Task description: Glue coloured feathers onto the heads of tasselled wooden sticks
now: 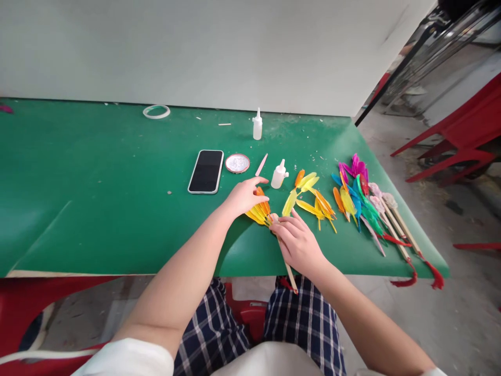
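Note:
My right hand [295,241] is closed around the top of a wooden stick [288,272], whose lower end hangs past the table's front edge. Yellow and orange feathers [258,213] fan out from the stick's upper end. Above the feathers, my left hand [247,198] has its thumb and forefinger spread apart; its other fingers are partly hidden. Loose yellow and orange feathers [316,204] lie just beyond my right hand. A small white squeeze bottle [279,175] stands behind them.
On the green table [117,209] are a phone [206,172], a round lid [237,163], a pink pointed tool [261,164], another squeeze bottle [257,125] and a tape roll [156,112]. Coloured feathers [358,196] and tasselled sticks [399,224] lie at the right.

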Demonstrator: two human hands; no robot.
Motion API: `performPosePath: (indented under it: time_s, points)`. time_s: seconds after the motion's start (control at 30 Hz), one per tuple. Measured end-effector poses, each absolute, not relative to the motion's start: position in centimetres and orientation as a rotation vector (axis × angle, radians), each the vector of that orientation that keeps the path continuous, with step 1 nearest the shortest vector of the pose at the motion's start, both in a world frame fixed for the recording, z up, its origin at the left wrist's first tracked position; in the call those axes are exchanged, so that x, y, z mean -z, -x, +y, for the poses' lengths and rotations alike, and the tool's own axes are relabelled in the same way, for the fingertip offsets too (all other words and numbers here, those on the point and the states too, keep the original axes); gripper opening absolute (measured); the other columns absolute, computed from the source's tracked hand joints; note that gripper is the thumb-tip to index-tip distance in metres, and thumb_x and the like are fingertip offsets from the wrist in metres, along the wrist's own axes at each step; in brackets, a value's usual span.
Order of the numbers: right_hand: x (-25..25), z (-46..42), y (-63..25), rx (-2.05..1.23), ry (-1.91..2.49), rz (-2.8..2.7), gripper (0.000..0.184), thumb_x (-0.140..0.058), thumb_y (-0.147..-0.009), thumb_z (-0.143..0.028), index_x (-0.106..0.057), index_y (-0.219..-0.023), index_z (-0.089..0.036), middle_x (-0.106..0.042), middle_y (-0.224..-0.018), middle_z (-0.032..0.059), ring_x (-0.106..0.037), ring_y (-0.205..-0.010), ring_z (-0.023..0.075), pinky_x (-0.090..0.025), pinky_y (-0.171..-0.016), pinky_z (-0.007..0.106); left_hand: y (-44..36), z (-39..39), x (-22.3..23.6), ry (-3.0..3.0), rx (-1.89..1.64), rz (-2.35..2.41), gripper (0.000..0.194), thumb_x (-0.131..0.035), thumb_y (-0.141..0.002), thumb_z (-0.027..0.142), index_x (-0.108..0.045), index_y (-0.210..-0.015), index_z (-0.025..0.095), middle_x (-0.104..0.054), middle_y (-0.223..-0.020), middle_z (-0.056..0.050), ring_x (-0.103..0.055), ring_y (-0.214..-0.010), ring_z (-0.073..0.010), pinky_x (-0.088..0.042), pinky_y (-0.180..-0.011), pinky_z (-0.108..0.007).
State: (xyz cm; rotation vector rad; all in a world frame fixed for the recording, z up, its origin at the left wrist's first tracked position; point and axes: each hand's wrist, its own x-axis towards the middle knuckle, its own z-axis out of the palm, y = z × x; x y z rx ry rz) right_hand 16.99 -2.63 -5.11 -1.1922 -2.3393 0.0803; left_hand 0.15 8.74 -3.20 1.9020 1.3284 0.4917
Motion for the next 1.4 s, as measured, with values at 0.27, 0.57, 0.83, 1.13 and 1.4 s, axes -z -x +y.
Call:
performPosePath:
  time_s: [0.27,0.57,0.83,1.13,1.4]
  points:
    - [5.2,-2.8,-17.2,-0.11,1.159,-2.327,0.039,-0.038,-0.073,-0.002,-0.056,-0.105,-0.015,-0.063,-0.108,0.0063,-0.049,-0.11,0.0205,-0.035,-0.102,0.044,1.6,9.8,2.9,-1.591,-0.725,1.377,0.041,-0.046,-0.083,0.028,-0.046,-0.123,0.019,-0.066,-0.085,-0.007,-0.062,-0.075,-0.015,-0.047,-0.068,-0.027]
    - [5.3,-2.8,-17.4,-0.135,1.14,-2.305,0.041,-0.041,-0.073,-0.002,-0.054,-0.109,-0.015,-0.06,-0.115,0.0054,-0.043,-0.117,0.0192,-0.036,-0.102,0.039,0.7,9.2,2.9,-1.699,-0.589,1.323,0.046,-0.053,-0.079,0.038,-0.046,-0.122,0.023,-0.065,-0.082,-0.004,-0.061,-0.075,-0.0168,-0.046,-0.07,-0.029]
    - [5.5,-2.7,-17.2,-0.127,1.205,-2.29,0.039,-0.039,-0.075,-0.004,-0.055,-0.108,-0.018,-0.063,-0.109,0.004,-0.047,-0.114,0.0202,-0.034,-0.102,0.043,0.2,8.8,3.1,-1.874,-0.476,1.313,0.055,-0.061,-0.072,0.034,-0.046,-0.123,0.025,-0.061,-0.078,-0.002,-0.057,-0.07,-0.0158,-0.043,-0.068,-0.028]
    - [4.7,-2.5,-17.3,-0.189,1.246,-2.321,0.035,-0.036,-0.077,-0.004,-0.056,-0.102,-0.018,-0.066,-0.101,0.0046,-0.049,-0.11,0.0188,-0.029,-0.105,0.046,0.1,8.8,3.2,-1.931,-0.457,1.325,0.049,-0.059,-0.073,0.034,-0.047,-0.119,0.024,-0.058,-0.069,0.001,-0.054,-0.063,-0.0147,-0.04,-0.059,-0.026]
    - [4.5,-2.3,-17.3,-0.164,1.236,-2.357,0.032,-0.036,-0.08,-0.006,-0.057,-0.101,-0.018,-0.067,-0.09,0.004,-0.055,-0.097,0.0186,-0.031,-0.103,0.046,0.0,8.7,3.0,-1.926,-0.446,1.336,0.048,-0.059,-0.073,0.033,-0.046,-0.119,0.023,-0.058,-0.068,0.001,-0.054,-0.06,-0.0144,-0.039,-0.057,-0.025]
